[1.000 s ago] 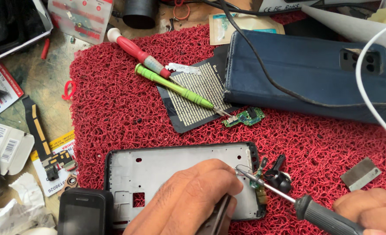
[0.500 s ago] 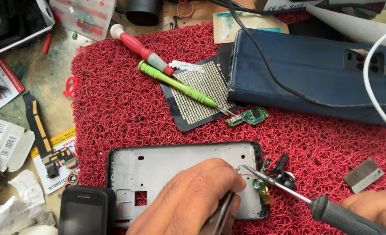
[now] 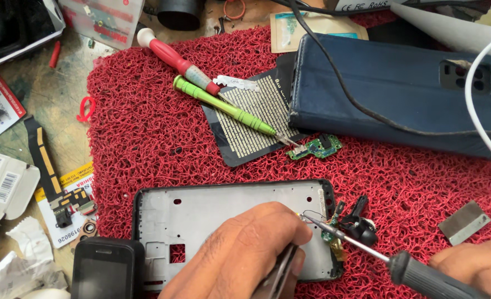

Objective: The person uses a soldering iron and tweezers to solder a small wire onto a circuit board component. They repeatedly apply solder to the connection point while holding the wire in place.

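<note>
- Red looped plastic mat (image 3: 146, 138) covers the bench; one grey metal phone frame with a black rim (image 3: 201, 216) lies at its near edge.
- One left hand (image 3: 245, 254) rests on the frame, fingers closed around dark metal tweezers (image 3: 281, 274).
- One right hand (image 3: 478, 266) grips one black-handled soldering iron (image 3: 422, 274), whose tip meets the frame's right edge.
- Two screwdrivers lie beyond the frame: one red-handled (image 3: 176, 60), one green-handled (image 3: 229, 108).
- One small green circuit board (image 3: 316, 147) sits at the green screwdriver's tip.
- One dark blue phone case (image 3: 395, 91) lies beyond the frame, to the right.
- One small black phone (image 3: 107, 268) sits left of the frame.
</note>
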